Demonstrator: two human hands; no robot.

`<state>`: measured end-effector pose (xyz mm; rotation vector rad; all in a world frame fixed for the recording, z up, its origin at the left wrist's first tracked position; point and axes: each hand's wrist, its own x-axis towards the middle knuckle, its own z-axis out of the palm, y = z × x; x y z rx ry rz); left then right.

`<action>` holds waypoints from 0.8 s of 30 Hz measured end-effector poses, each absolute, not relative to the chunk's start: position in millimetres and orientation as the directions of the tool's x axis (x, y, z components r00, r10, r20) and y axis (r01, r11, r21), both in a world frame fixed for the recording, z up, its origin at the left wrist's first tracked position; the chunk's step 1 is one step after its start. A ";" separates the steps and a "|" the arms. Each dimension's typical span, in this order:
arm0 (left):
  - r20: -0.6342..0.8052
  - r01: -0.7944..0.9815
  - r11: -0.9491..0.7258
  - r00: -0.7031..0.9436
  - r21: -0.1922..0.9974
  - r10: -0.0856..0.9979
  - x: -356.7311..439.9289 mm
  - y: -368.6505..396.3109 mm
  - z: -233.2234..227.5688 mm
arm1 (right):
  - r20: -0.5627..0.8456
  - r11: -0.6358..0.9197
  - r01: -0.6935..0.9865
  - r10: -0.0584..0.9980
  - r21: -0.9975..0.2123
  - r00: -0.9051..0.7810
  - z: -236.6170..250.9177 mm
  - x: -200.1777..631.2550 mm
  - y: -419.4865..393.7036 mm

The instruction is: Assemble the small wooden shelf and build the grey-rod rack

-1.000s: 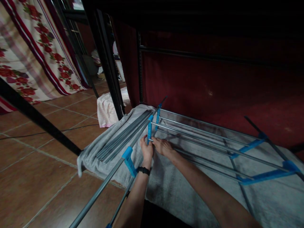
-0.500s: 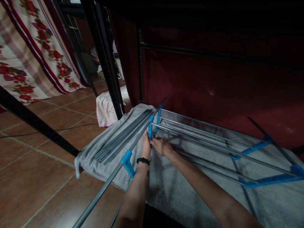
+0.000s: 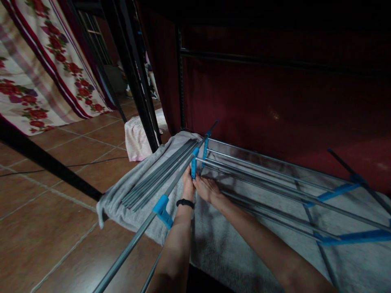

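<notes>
My left hand (image 3: 187,184), with a black band at the wrist, grips a blue plastic bracket (image 3: 193,166) from its left side. My right hand (image 3: 207,189) closes on the lower end of that bracket, its fingertips partly hidden. A long grey metal tube (image 3: 131,244) runs through the top of the bracket. Further along it sits another blue bracket (image 3: 205,151), and nearer me a third blue bracket (image 3: 163,211) hangs at a slant. Thin grey rods (image 3: 259,173) stretch rightward from the brackets to blue crosspieces (image 3: 356,237) at the right.
Several loose grey rods (image 3: 159,175) lie side by side on a grey blanket (image 3: 226,248). Black metal posts (image 3: 131,77) frame the left, with a dark red panel (image 3: 275,106) behind. A flowered cloth (image 3: 55,73) hangs over the tiled floor (image 3: 61,228); a cable (image 3: 91,163) crosses it.
My right hand has pressed slightly closer around the bracket's lower end. The right end of the rod frame has shifted a little to the right. My left hand stays nearly in place.
</notes>
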<state>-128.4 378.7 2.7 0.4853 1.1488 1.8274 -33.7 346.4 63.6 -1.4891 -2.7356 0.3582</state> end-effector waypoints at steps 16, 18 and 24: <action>-0.214 -0.535 -0.133 -0.537 0.834 0.816 -129.2 388.0 -4.9 | -0.159 0.538 0.800 0.794 -0.267 -0.587 68.1 -24.8 357.7; -0.213 -0.538 -0.134 -0.533 0.832 0.819 -129.0 387.7 -4.7 | -0.156 0.547 0.793 0.787 -0.268 -0.596 68.3 -24.9 358.1; -0.178 -0.515 -0.170 -0.559 0.840 0.810 -129.8 385.0 -4.1 | -0.190 0.493 0.836 0.821 -0.241 -0.538 65.8 -32.0 358.5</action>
